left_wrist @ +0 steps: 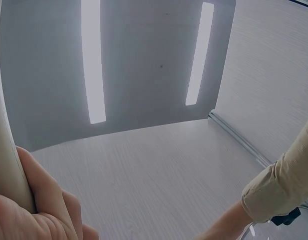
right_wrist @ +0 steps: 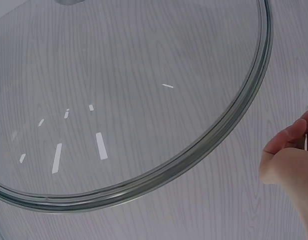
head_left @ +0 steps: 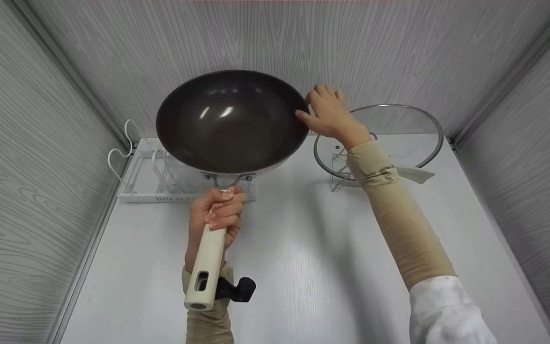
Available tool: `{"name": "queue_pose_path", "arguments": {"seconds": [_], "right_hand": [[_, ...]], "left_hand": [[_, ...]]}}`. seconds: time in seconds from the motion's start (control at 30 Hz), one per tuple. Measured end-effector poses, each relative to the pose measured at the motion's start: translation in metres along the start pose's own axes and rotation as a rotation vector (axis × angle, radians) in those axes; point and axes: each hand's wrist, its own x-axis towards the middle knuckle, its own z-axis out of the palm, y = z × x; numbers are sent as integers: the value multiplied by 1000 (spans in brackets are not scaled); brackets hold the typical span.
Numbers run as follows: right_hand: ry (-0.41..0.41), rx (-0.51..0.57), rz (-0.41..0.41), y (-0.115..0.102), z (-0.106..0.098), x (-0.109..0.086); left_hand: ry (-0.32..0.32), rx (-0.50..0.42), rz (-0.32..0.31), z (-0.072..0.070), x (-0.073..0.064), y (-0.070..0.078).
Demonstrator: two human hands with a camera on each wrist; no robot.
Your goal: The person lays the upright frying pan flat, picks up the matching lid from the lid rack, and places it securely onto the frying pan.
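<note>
A wok [head_left: 232, 119] with a dark, glossy inside is held up, tilted so its open side faces the head camera. My left hand [head_left: 226, 210] grips its cream handle [head_left: 210, 258], fingers wrapped around it near the pan end. That handle also runs along the left edge of the left wrist view, with the hand [left_wrist: 46, 212] below. At the wok's right rim my right hand [head_left: 330, 112] pinches the edge, thumb on the inner face and fingers behind. In the right wrist view, this hand [right_wrist: 293, 155] shows at the right edge; the wok is mostly out of view.
A round glass lid [head_left: 413, 111] with a metal rim stands leaning in a small wire rack [head_left: 337, 184], partly behind the right forearm. Left of and below the wok sits a white wire rack [head_left: 143, 197] with curved hoops. Grey wood-grain walls [head_left: 31, 191] enclose the white tabletop [head_left: 284, 267].
</note>
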Motion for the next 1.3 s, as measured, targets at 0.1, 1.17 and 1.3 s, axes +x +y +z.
{"name": "queue_pose_path", "arguments": {"seconds": [0.1, 1.17, 1.3], "right_hand": [[-42, -14, -5, 0, 0, 2], [100, 507, 84, 12, 1, -22], [135, 565, 89, 10, 0, -30]], "left_hand": [[-2, 7, -5, -1, -1, 0], [16, 51, -171, 12, -2, 18], [15, 36, -193, 14, -5, 21]]}}
